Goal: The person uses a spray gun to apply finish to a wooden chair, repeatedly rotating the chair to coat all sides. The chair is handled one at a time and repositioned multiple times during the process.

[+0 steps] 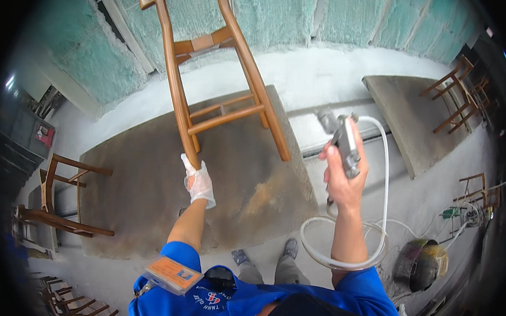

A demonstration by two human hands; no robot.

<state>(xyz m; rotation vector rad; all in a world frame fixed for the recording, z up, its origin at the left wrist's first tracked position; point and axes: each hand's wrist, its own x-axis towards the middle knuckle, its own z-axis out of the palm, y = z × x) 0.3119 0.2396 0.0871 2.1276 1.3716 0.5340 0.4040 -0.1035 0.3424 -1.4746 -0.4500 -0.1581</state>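
Observation:
My left hand (pixel 199 182), in a thin translucent white glove, grips the bottom end of a leg of a brown wooden chair frame (pixel 219 119). The frame is held tilted up above a grey-brown board (pixel 146 192), its far end reaching the top of the view. In my bare right hand (pixel 344 179) is a metal spray gun (pixel 347 147), raised to the right of the frame and apart from it. A pale hose (pixel 386 168) runs from the gun and loops round my right forearm. The gun's nozzle end points up and left.
Another wooden chair frame (pixel 66 196) rests at the board's left edge. At the right, more chair frames (pixel 453 93) stand on a second board (pixel 399 116). A stained metal pot (pixel 421 263) sits on the floor at lower right. Beyond stands a teal, coated wall (pixel 274 14).

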